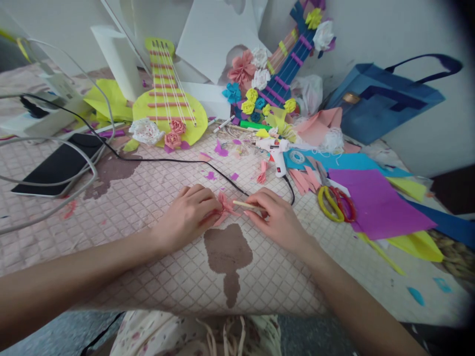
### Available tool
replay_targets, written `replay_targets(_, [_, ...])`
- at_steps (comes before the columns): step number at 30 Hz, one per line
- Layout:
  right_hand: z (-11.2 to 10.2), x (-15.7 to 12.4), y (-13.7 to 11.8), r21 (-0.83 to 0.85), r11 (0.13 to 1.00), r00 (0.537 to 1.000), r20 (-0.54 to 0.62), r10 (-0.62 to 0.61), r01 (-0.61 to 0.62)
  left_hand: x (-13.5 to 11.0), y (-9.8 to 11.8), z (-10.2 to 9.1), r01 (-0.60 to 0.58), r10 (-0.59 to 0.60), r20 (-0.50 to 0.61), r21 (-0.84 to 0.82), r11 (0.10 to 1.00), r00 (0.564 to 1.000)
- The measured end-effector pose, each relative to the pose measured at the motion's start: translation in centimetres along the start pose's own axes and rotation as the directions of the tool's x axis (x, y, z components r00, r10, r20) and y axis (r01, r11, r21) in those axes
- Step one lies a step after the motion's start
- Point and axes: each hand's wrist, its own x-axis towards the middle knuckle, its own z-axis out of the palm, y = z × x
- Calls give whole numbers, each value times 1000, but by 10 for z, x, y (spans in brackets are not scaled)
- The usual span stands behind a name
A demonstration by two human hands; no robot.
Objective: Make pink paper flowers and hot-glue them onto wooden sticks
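My left hand (191, 215) rests on the quilted pink cloth (156, 277), its fingers pinched on a small pink paper flower (225, 207). My right hand (276, 217) is closed on a thin wooden stick (243, 203), whose tip touches the flower. Both hands meet at the middle of the cloth, just above a brown patch (227, 254).
A white glue gun (277, 155) with a black cord lies behind my hands. Scissors (334, 202) and coloured paper sheets (374, 205) lie on the right. Two paper guitars (168, 106) with flowers lean at the back. A black tablet (61, 163) and cables lie on the left, a blue bag (386, 99) at the far right.
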Motion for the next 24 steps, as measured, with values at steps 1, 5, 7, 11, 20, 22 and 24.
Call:
replay_targets(1, [3, 1, -2, 4, 1000, 1000, -20, 4, -4, 0, 0, 0, 1, -1, 2, 0, 1000, 1000])
replay_targets(5, [15, 3, -11, 5, 1000, 999, -41, -14, 14, 0, 0, 3, 6, -7, 24, 25, 1000, 1000])
replay_targets(7, [21, 5, -14, -17, 999, 999, -32, -30, 29, 0, 0, 4, 8, -9, 31, 43, 999, 999])
replay_targets(11, [29, 6, -14, -66, 996, 998, -11, -60, 60, -1, 0, 6, 10, -13, 43, 51, 999, 999])
replay_targets(20, [34, 7, -10, -82, 993, 996, 24, -88, 90, 2, -1, 6, 54, -51, 63, -44, 998, 997])
replay_targets(22, [34, 7, -10, -78, 993, 996, 21, -92, 93, 2, -3, 6, 72, -67, 65, -85, 994, 996])
replay_targets(24, [34, 7, -10, -63, 993, 995, 20, -95, 96, 3, -4, 5, 79, -72, 58, -142, 987, 996])
